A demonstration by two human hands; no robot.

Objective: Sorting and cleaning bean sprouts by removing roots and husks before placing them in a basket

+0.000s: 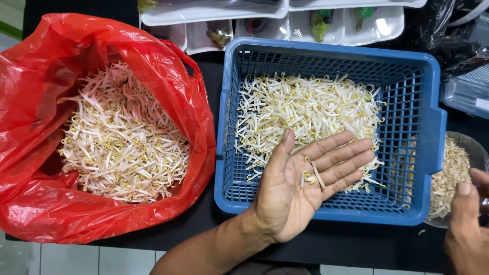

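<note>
Sprouts [311, 175], two or three loose pieces, lie across the fingers of the left hand [300, 181], which is held flat and palm up, fingers spread, gripping nothing. This hand hovers over the front half of one blue basket [430, 127], whose floor carries a heap of sprouts [305, 109] toward the back. The right hand [467, 229], partly cut off at the lower right edge, rests its thumb on the rim of one clear bowl [476, 150] of sprouts just right of the basket; how firmly it grasps the bowl cannot be told. One red bag [30, 127], open at the top, sits left of the basket and holds a second large heap [122, 137]. Several white trays [214, 12] line the back edge of the dark table [356, 247]; their exact number cannot be told.
</note>
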